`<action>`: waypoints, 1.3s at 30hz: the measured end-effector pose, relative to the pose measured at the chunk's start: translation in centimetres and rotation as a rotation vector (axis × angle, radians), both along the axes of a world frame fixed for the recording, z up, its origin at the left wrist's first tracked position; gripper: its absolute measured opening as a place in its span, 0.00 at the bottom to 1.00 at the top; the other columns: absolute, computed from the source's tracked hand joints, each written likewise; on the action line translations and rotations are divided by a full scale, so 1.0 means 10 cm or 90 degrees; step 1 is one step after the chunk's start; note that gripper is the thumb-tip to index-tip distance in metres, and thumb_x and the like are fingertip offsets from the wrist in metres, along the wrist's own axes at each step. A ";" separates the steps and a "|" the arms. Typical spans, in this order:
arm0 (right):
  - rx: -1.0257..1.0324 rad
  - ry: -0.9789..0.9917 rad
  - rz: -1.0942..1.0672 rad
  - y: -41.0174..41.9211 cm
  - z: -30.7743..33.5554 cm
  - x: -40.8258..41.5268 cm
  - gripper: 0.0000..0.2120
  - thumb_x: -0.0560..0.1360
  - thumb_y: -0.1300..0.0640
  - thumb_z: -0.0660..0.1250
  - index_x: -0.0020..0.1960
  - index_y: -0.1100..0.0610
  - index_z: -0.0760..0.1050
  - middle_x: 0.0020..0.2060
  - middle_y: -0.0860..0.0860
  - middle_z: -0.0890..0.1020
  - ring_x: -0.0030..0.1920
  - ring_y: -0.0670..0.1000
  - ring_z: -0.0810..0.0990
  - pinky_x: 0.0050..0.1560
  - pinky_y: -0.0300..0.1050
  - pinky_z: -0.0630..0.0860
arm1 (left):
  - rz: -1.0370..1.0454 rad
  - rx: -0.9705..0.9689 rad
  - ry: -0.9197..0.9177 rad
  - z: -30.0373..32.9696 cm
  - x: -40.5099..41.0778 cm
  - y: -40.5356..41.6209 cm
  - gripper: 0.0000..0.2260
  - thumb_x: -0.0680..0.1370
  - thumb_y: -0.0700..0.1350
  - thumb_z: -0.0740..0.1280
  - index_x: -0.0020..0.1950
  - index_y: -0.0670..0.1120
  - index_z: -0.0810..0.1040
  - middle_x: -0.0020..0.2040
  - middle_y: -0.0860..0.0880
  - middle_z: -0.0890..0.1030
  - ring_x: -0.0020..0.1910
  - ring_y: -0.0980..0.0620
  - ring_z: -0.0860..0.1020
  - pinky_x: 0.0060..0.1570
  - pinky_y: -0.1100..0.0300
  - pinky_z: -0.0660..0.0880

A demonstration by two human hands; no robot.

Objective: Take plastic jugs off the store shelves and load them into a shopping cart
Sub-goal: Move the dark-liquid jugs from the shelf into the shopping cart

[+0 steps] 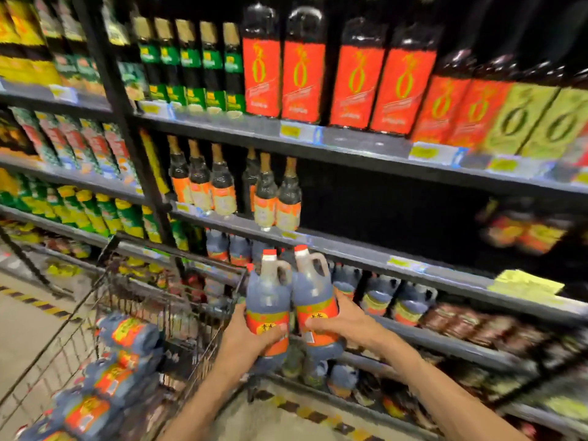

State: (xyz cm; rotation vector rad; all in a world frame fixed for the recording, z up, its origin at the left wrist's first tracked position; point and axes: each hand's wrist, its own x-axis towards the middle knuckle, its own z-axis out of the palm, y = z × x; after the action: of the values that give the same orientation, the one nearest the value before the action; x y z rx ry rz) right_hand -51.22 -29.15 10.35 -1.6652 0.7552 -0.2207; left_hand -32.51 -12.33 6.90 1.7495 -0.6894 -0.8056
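Dark plastic jugs stand upright, side by side. The left hand (pixel 245 329) grips the left jug (pixel 269 300); the right hand (pixel 343 323) grips the right jug (pixel 315 297), beside the wire cart (pixel 133 300).

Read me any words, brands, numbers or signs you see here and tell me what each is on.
Nothing reads clearly.
Left jug: yellow characters on the orange label, blurred.
Right jug: same, blurred.
Tall red bottles: a yellow emblem, small print unreadable.
Shelf price tags: blurred.
Jugs in the cart: blurred.
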 end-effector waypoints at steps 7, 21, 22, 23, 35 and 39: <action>-0.035 -0.048 -0.106 -0.73 0.28 -1.33 0.29 0.73 0.55 0.80 0.70 0.48 0.72 0.60 0.51 0.85 0.59 0.53 0.85 0.61 0.55 0.81 | -0.130 -0.042 -0.040 0.28 -1.03 -1.28 0.29 0.67 0.47 0.83 0.61 0.57 0.71 0.54 0.57 0.82 0.44 0.69 0.82 0.38 0.71 0.77; -0.031 -0.088 -0.340 -2.23 0.56 -3.50 0.28 0.73 0.52 0.78 0.69 0.50 0.71 0.56 0.48 0.86 0.54 0.48 0.87 0.51 0.44 0.84 | -0.274 -0.065 -0.056 0.80 -2.89 -3.49 0.26 0.69 0.55 0.81 0.61 0.56 0.72 0.54 0.54 0.83 0.49 0.58 0.84 0.47 0.57 0.81; -0.032 -0.091 -0.352 -2.32 0.55 -3.62 0.27 0.73 0.53 0.77 0.69 0.50 0.71 0.56 0.48 0.86 0.54 0.48 0.87 0.49 0.42 0.83 | -0.279 -0.062 -0.063 0.83 -2.98 -3.63 0.26 0.68 0.57 0.81 0.60 0.56 0.73 0.54 0.53 0.83 0.50 0.56 0.84 0.49 0.54 0.81; -0.032 -0.091 -0.364 -2.39 0.55 -3.72 0.27 0.72 0.53 0.77 0.68 0.51 0.72 0.56 0.49 0.86 0.54 0.49 0.87 0.50 0.43 0.83 | -0.278 -0.060 -0.070 0.86 -3.06 -3.77 0.27 0.67 0.59 0.81 0.58 0.55 0.73 0.53 0.53 0.84 0.50 0.55 0.84 0.51 0.51 0.82; -0.055 -0.091 -0.476 -2.74 0.54 -4.38 0.28 0.74 0.53 0.78 0.69 0.48 0.70 0.58 0.50 0.85 0.54 0.48 0.86 0.50 0.42 0.83 | -0.258 -0.057 -0.191 0.91 -3.91 -4.89 0.35 0.69 0.51 0.81 0.70 0.47 0.68 0.63 0.47 0.81 0.59 0.42 0.81 0.52 0.56 0.78; -0.068 -0.084 -0.507 -2.82 0.52 -4.45 0.29 0.72 0.52 0.79 0.69 0.47 0.70 0.58 0.49 0.85 0.54 0.46 0.86 0.53 0.44 0.82 | -0.243 -0.013 -0.232 0.73 -4.01 -5.03 0.39 0.65 0.59 0.80 0.69 0.49 0.66 0.63 0.45 0.81 0.58 0.40 0.82 0.55 0.47 0.80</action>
State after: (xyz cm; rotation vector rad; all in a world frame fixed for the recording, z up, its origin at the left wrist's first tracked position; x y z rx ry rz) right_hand -95.77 -57.35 15.54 -1.3527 1.2920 -0.9306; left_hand -72.65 -62.63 14.24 1.7889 -1.3004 -0.7311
